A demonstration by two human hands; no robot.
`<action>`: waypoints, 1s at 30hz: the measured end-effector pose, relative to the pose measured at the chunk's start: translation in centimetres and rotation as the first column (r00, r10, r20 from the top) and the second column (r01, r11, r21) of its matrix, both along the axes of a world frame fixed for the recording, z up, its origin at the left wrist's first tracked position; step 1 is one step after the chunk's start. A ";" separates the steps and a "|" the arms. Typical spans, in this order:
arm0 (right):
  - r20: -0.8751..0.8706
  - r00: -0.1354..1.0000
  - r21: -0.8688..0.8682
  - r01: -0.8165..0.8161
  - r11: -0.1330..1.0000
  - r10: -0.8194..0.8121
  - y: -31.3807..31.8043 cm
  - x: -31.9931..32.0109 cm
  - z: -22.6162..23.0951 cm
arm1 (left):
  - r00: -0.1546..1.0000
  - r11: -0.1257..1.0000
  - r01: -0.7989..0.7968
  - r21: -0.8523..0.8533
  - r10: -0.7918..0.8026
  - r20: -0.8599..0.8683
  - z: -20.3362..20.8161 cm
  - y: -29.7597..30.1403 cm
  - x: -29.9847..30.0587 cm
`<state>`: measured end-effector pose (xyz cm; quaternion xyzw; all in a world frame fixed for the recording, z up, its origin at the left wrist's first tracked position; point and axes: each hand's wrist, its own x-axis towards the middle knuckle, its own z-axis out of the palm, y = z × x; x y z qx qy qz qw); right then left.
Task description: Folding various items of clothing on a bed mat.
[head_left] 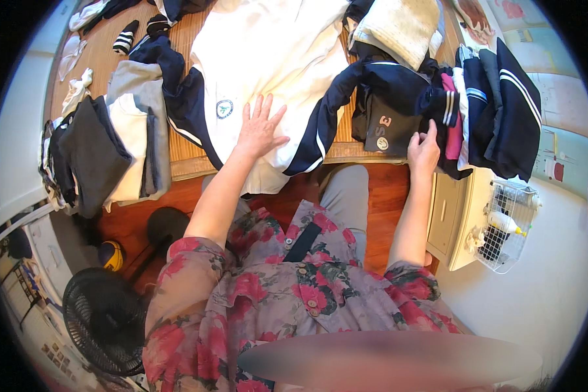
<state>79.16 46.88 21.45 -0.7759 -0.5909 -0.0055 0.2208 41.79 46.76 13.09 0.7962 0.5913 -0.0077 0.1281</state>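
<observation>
A white jacket [268, 59] with navy sleeves and a round blue badge lies spread on the wooden table. My left hand [262, 127] rests flat on its lower front, fingers spread. The jacket's right-hand navy sleeve [391, 80] stretches out to the right, ending in a striped cuff [445, 108]. Just below that cuff is my right hand [424, 149], index finger and thumb extended and apart, over the edge of a dark folded garment [389, 127]. Nothing shows in its grasp. The other navy sleeve [193, 98] hangs down on the left.
Folded clothes stand in a row at the left, among them a dark grey garment [95, 153]. More folded clothes [519, 111] line the right edge. A striped sock [126, 37] lies at the back left. A black fan [104, 320] and a wire basket [508, 225] flank me.
</observation>
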 end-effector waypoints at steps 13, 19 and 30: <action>-0.471 0.756 0.158 -0.434 0.887 0.454 15.6 -12.9 0.7 | 0.991 0.985 0.046 0.168 -0.066 0.115 -2.5 -0.3 -2.7; -0.187 0.835 0.111 -0.505 0.856 0.517 30.4 -16.0 -3.9 | 0.988 0.991 0.017 0.132 -0.038 0.153 -2.9 -0.5 -3.6; -0.643 0.737 -0.240 -0.454 0.858 0.210 41.8 -19.4 -11.4 | 0.965 0.990 0.002 0.141 -0.039 0.259 -4.1 -0.2 -4.3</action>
